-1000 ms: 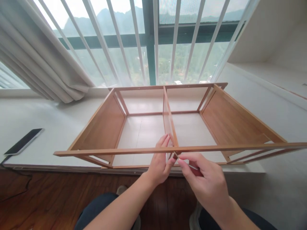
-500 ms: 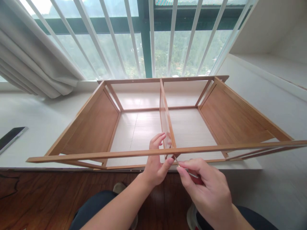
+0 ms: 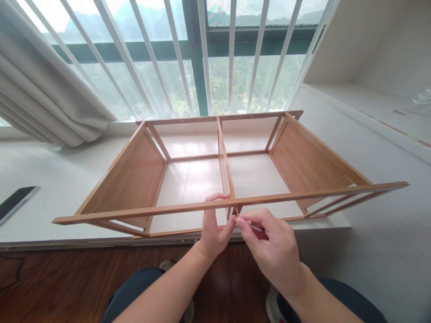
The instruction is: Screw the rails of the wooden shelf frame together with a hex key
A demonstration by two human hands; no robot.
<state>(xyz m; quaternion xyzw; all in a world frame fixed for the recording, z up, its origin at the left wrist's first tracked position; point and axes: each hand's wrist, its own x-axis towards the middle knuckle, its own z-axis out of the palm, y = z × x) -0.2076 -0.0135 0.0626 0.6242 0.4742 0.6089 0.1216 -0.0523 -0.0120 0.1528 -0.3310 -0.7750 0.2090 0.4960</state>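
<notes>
A light wooden rack frame (image 3: 134, 177) lies on its side on the white ledge, with a long front rail (image 3: 141, 211) and a middle divider (image 3: 225, 168). My left hand (image 3: 213, 231) grips the front rail where the divider meets it, fingers curled over the top and thumb below. My right hand (image 3: 271, 244) pinches a thin metal tool (image 3: 239, 216) whose tip points up at that same joint.
A dark phone (image 3: 15, 202) lies at the left of the white ledge (image 3: 50, 179). A curtain (image 3: 43, 94) hangs at the back left before a barred window (image 3: 202, 58). A white shelf unit (image 3: 370, 89) stands to the right. Wooden floor (image 3: 67, 282) lies below.
My left fingers have curled down over the front rail from a looser, raised pose. My right hand with the tool stays at the joint. The view has shifted slightly.
</notes>
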